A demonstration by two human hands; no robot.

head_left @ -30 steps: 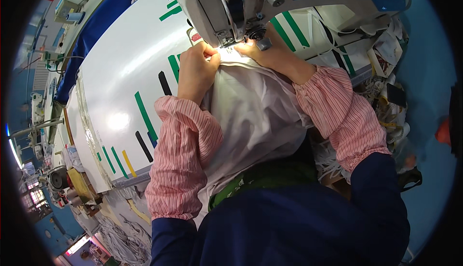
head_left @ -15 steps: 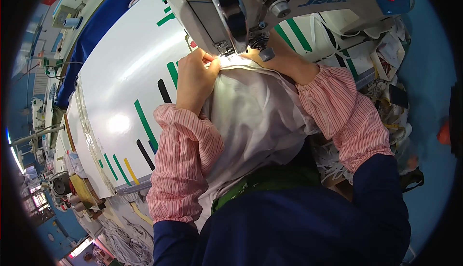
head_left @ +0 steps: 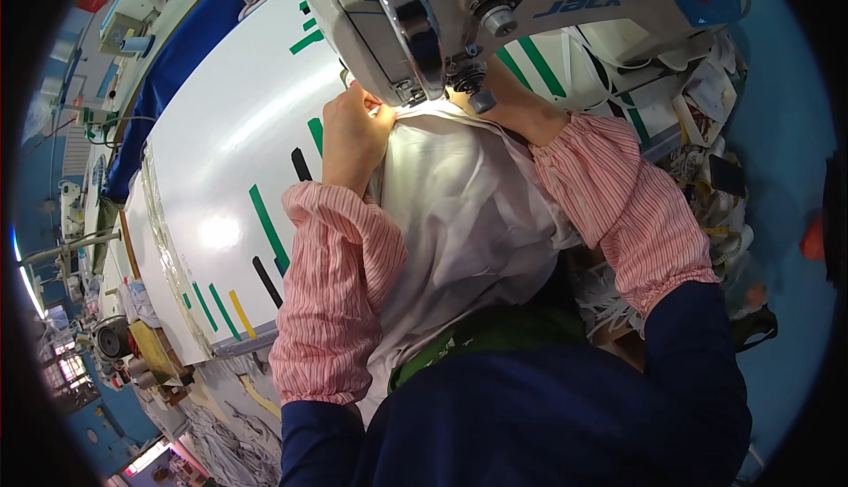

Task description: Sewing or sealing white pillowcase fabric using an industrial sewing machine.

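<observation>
A pale, whitish-pink cloth [head_left: 459, 195] hangs from under the head of a white and blue sewing machine [head_left: 402, 23] down over my lap. My left hand [head_left: 355, 138] is closed at the left of the needle area, thumb and fingers pinching the cloth's folded upper edge. On the other side, my right hand [head_left: 521, 107] lies at the cloth's edge, under the machine arm. Its fingers are mostly hidden behind the machine head and its knobs. Light from the machine washes out the stitching spot, and the needle cannot be made out.
The glossy white table [head_left: 212, 160] carries green, black and yellow tape strips. White cords [head_left: 587, 58] lie behind my right hand. Scraps and papers [head_left: 707, 98] crowd the right edge. Blue cloth [head_left: 168, 80] runs along the far left side, and grey fabric [head_left: 230, 434] is heaped lower left.
My left hand has shifted slightly away from me, and the cloth's edge under the machine with it. The view has turned a little; my right hand stays near the same spot.
</observation>
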